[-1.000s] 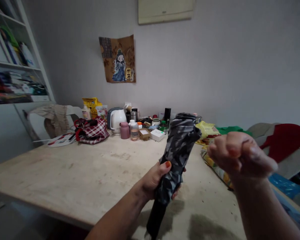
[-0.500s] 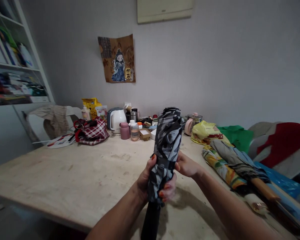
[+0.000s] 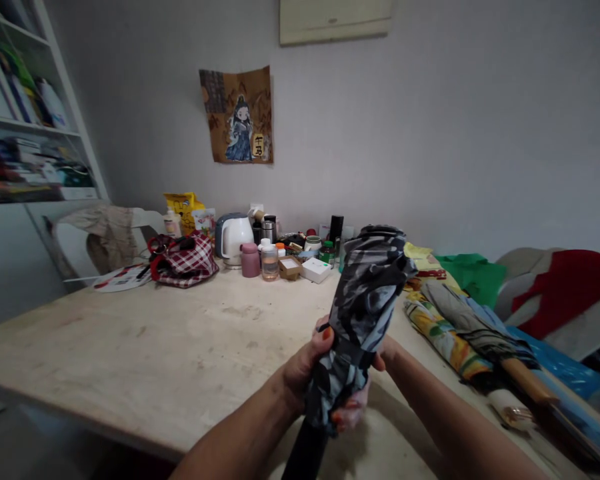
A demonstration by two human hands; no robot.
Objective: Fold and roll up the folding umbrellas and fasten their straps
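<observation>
A folded umbrella (image 3: 367,293) with a grey-and-black camouflage pattern leans to the right above the table, its black handle (image 3: 305,450) pointing down toward me. My left hand (image 3: 305,367) is wrapped round its lower part, thumb on the near side and orange-nailed fingertips coming round the right edge. A dark strap (image 3: 354,353) runs round the canopy. My right hand (image 3: 386,355) grips the umbrella from behind at the strap's height; most of its fingers are hidden behind the fabric.
On the table (image 3: 155,353), two more folded umbrellas lie at right: a yellow-green patterned one (image 3: 445,337) and a grey one with a wooden handle (image 3: 530,380). At the back stand a white kettle (image 3: 236,237), a pink jar (image 3: 251,260) and several bottles. A plaid bag (image 3: 193,260) sits at left.
Both hands have shifted right and slightly down with the umbrella, which now tilts further right. A white box and a green-lidded jar behind it have come into fuller view.
</observation>
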